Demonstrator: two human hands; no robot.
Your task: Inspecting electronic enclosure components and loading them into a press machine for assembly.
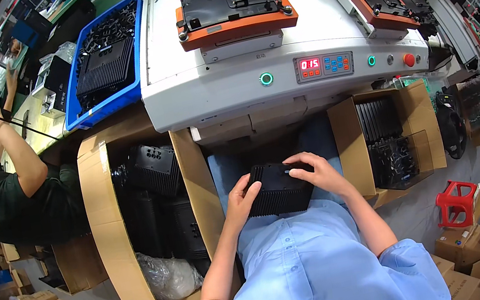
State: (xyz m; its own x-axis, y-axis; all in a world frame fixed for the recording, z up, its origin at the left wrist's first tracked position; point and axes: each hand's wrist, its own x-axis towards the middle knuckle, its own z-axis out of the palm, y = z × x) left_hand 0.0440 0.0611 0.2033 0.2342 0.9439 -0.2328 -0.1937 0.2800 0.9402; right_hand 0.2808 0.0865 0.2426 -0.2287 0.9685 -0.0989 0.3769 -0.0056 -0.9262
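"One black finned case, where?"
"Over the lap, between left hand and right hand, long axis roughly crosswise."
"Fingers loose?"
"Nope, grasping left edge and far right corner, equally close both sides."

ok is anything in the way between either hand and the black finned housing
Nothing visible is in the way: the left hand and right hand both touch the black finned housing directly. The open cardboard boxes, one at the left and one at the right, stand off to the sides.
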